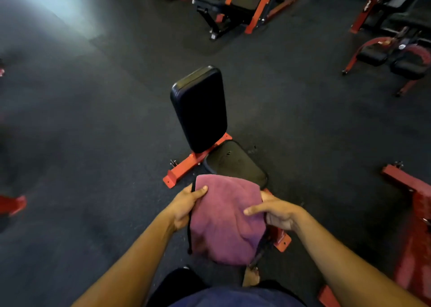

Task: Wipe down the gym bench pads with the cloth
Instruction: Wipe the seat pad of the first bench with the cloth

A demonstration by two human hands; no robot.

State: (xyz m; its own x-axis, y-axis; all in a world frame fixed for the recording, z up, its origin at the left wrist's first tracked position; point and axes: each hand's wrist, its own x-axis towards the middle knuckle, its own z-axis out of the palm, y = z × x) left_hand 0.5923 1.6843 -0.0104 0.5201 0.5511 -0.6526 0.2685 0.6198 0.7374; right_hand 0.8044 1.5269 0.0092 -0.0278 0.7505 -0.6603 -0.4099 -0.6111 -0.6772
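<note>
We find both hands on the cloth (225, 220), which is held up in the air in front of the body, above the near end of the bench. The left hand (186, 207) grips the cloth's left edge, thumb laid over the top face and fingers curled out of sight beneath. The right hand (277, 214) pinches the right edge, forefinger stretched across the top; its remaining fingers are tucked under the fabric and we cannot tell how they lie. A thin dark cord (189, 232) hangs beside the left hand; whether it belongs to the cloth we cannot determine.

The cloth is a maroon terry-type piece, bunched into a rounded pad between the hands. We judge it light, soft and limp: it will sag wherever it is not supported and take the shape of whatever it is pressed upon. It is not fragile and not likely to slip. For wiping we would gather it under one flat palm instead of holding it by the edges.

Just beyond the cloth lies the seat pad (235, 164), dark, with small specks on its surface. Behind it the back pad (200, 108) stands raised at a steep tilt, black and glossy, apparently smooth vinyl. Both sit on an orange frame (186, 165) resting on the dark rubber floor (93, 131). Neither pad is touched by the cloth; wiping has not begun here.

Other orange machines (245, 6) stand well apart at the far side.
</note>
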